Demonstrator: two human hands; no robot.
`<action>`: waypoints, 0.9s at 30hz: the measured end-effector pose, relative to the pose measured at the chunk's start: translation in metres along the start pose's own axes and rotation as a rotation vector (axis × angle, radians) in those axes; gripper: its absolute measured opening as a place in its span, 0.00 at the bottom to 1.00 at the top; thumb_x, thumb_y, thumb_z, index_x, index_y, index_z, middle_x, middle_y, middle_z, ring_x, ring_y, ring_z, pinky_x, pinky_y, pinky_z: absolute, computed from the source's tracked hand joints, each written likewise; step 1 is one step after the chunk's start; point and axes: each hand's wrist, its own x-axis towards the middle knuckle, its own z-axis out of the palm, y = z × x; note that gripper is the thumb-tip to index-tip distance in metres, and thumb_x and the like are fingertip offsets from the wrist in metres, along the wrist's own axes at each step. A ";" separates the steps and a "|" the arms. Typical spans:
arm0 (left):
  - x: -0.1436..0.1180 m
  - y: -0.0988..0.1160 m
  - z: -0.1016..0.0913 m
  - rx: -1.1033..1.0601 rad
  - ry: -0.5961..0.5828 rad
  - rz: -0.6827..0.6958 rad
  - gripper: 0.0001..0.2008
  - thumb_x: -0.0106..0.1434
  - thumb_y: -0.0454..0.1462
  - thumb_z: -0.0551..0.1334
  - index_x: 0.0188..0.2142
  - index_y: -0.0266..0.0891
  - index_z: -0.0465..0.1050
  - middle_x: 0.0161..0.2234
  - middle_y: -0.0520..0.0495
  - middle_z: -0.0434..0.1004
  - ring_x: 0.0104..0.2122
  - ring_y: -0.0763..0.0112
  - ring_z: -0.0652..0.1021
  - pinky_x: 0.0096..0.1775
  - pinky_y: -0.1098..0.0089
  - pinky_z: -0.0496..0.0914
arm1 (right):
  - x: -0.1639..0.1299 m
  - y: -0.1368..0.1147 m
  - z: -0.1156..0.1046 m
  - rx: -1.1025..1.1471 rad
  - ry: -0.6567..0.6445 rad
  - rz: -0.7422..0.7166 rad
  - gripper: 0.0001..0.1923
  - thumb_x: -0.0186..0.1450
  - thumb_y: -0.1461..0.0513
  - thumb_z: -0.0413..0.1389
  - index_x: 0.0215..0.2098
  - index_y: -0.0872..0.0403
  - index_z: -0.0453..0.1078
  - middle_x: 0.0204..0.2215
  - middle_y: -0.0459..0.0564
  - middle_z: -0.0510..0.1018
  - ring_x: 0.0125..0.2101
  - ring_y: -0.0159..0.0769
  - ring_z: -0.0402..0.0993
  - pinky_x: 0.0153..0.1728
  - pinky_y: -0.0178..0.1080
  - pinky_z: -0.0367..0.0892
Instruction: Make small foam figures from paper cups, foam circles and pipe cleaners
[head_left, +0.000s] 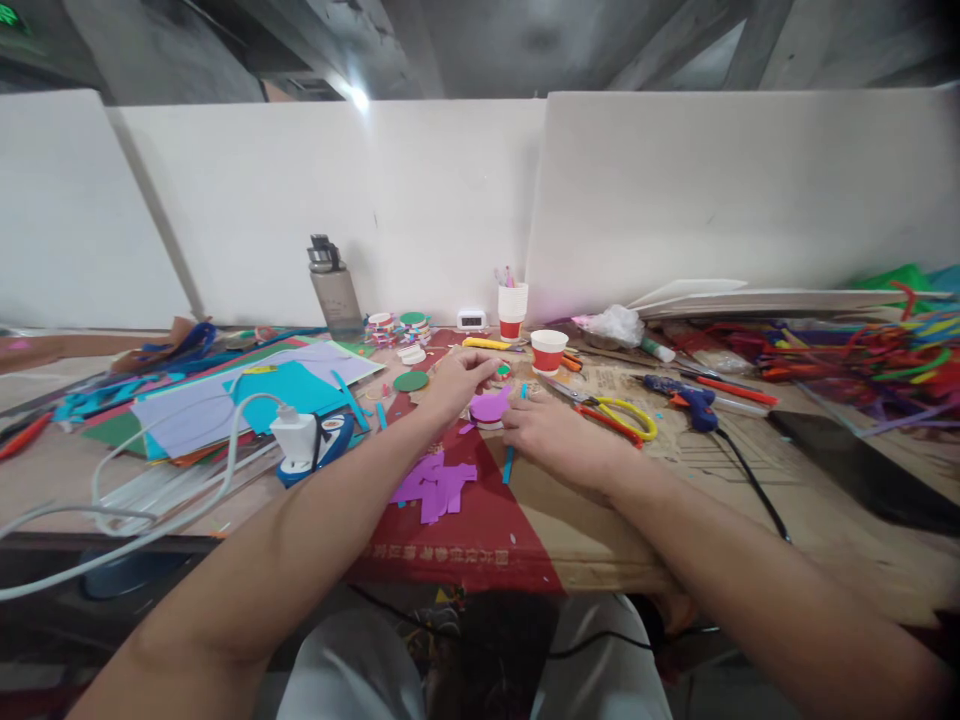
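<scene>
Your left hand (457,385) and right hand (551,430) meet over the round purple foam disc (489,406), which lies flat on the cardboard-covered table (750,520) near its middle, just far of the red patch. The left hand curls over the disc's far-left edge, fingers bent and pinching at something small by its rim; what exactly it pinches is too small to tell. The right hand rests palm down just right of the disc, fingers loosely bent with the tips against its edge, seemingly steadying it so it cannot slide. A thin blue paper strip (508,464) lies beside the right hand, near side.

Purple paper offcuts (435,487) sit nearer you, left of the strip, swept clear of the working spot. The yellow-and-red handled scissors (615,415) lie just right of your right hand, within easy reach.

As for containers: the red-and-white paper cup (549,351) stands upright beyond the disc, its contents hidden. The taller stack of white paper cups (512,310) by the far wall holds a few pens or sticks. The grey water bottle (335,290) stands capped, far left.
</scene>
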 end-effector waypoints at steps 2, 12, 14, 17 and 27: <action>0.000 0.001 0.000 -0.034 0.011 -0.010 0.12 0.54 0.43 0.67 0.27 0.36 0.72 0.22 0.53 0.70 0.22 0.78 0.67 0.27 0.74 0.61 | 0.001 -0.002 -0.001 -0.056 -0.008 -0.015 0.10 0.68 0.68 0.52 0.42 0.60 0.76 0.38 0.57 0.78 0.46 0.44 0.70 0.48 0.46 0.61; -0.001 0.002 0.001 -0.085 0.014 -0.021 0.12 0.53 0.43 0.68 0.27 0.35 0.73 0.22 0.53 0.70 0.22 0.79 0.67 0.27 0.75 0.61 | 0.004 0.000 0.010 0.198 0.158 0.121 0.10 0.65 0.68 0.51 0.39 0.57 0.75 0.39 0.56 0.76 0.43 0.41 0.70 0.46 0.42 0.63; -0.002 0.004 0.001 -0.060 0.009 -0.012 0.12 0.54 0.44 0.67 0.27 0.35 0.73 0.21 0.53 0.70 0.21 0.79 0.66 0.25 0.75 0.60 | 0.004 0.005 0.008 0.340 0.348 0.185 0.09 0.64 0.68 0.52 0.35 0.56 0.74 0.37 0.54 0.76 0.41 0.38 0.70 0.44 0.40 0.64; -0.004 0.009 0.003 -0.025 -0.018 -0.023 0.13 0.55 0.45 0.66 0.27 0.36 0.74 0.20 0.53 0.70 0.17 0.80 0.64 0.21 0.75 0.57 | 0.000 0.016 0.003 0.513 0.682 0.357 0.07 0.63 0.67 0.52 0.29 0.54 0.71 0.30 0.49 0.74 0.32 0.33 0.69 0.36 0.36 0.65; -0.005 0.008 0.009 -0.246 -0.510 -0.501 0.32 0.56 0.63 0.58 0.26 0.33 0.75 0.23 0.41 0.76 0.19 0.74 0.72 0.17 0.76 0.53 | -0.008 0.018 -0.001 0.369 1.010 0.372 0.05 0.63 0.66 0.54 0.33 0.51 0.70 0.32 0.50 0.71 0.35 0.37 0.69 0.35 0.40 0.67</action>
